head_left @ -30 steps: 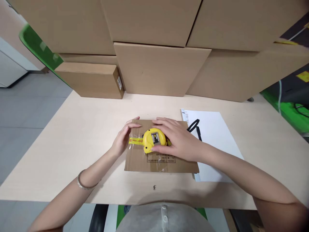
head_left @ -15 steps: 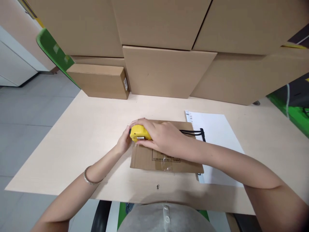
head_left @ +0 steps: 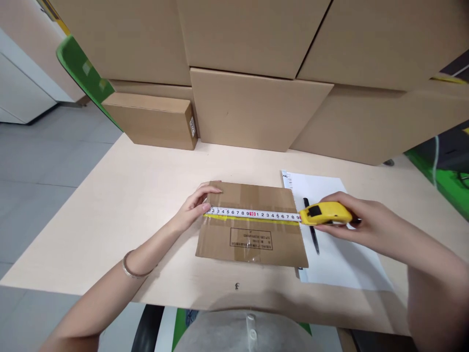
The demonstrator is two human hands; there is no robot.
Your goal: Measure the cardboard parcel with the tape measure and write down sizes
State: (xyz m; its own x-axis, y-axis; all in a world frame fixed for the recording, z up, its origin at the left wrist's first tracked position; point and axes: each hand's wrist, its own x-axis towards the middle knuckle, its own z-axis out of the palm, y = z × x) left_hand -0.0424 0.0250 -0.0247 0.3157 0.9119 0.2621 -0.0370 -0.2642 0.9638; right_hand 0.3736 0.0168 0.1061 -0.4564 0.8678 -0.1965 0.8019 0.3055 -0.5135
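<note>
A flat brown cardboard parcel lies on the light wooden table. My right hand grips a yellow tape measure case just past the parcel's right edge. Its tape blade stretches leftward across the parcel's top. My left hand pinches the blade's end against the parcel's left edge. A silver bracelet circles my left wrist.
A white paper sheet with a black pen lies right of the parcel, under my right hand. Large cardboard boxes are stacked along the table's back, a small box at the left. A green chair part shows at the left.
My right hand has pulled the tape measure case from the parcel's left edge to beyond its right edge, drawing the blade out across the parcel. My left hand stayed at the left edge.
</note>
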